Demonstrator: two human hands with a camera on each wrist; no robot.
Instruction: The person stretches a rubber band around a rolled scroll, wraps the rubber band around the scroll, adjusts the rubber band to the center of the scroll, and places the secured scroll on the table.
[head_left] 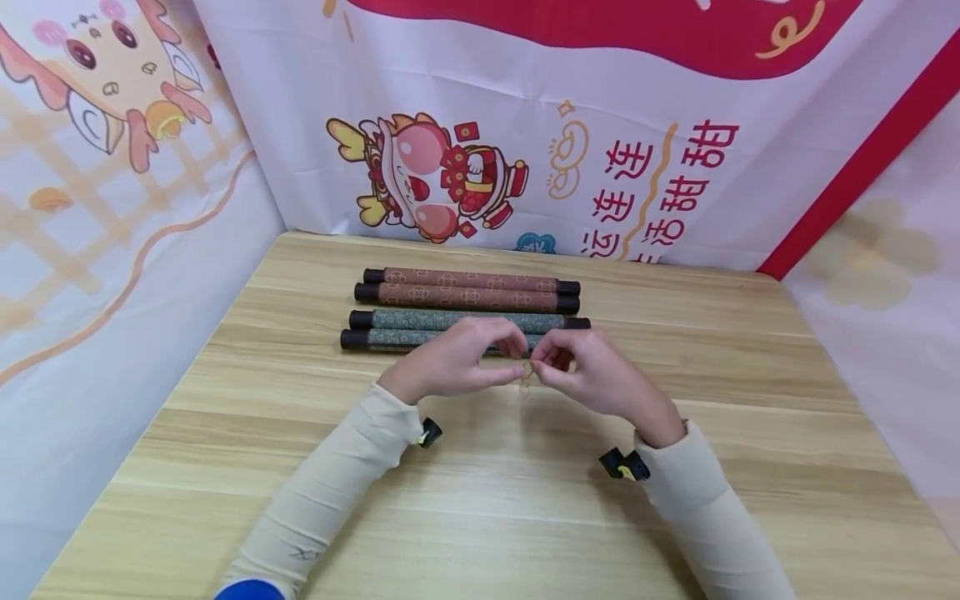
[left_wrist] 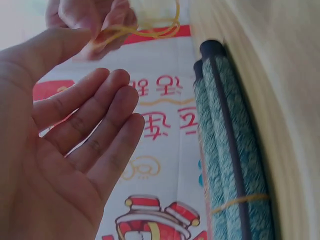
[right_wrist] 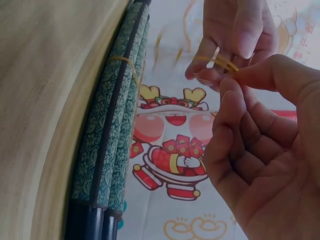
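Between the thumb and index finger of my right hand point(head_left: 588, 367) a thin yellow rubber band point(left_wrist: 167, 35) is pinched, its loop hanging loose. My left hand point(head_left: 465, 358) is held beside it, fingers spread and relaxed. In the left wrist view that palm faces the camera, with the thumb tip close to the band; whether they touch I cannot tell. Both hands hover just in front of two green patterned scrolls point(right_wrist: 107, 125) with black ends. A yellow band point(left_wrist: 240, 201) lies around this green pair.
Behind the green pair, two reddish-brown patterned scrolls point(head_left: 465, 296) with black ends lie side by side on the wooden table point(head_left: 480, 517). A printed white and red cloth point(head_left: 300, 108) hangs along the table's back edge, with more cloth on both sides.
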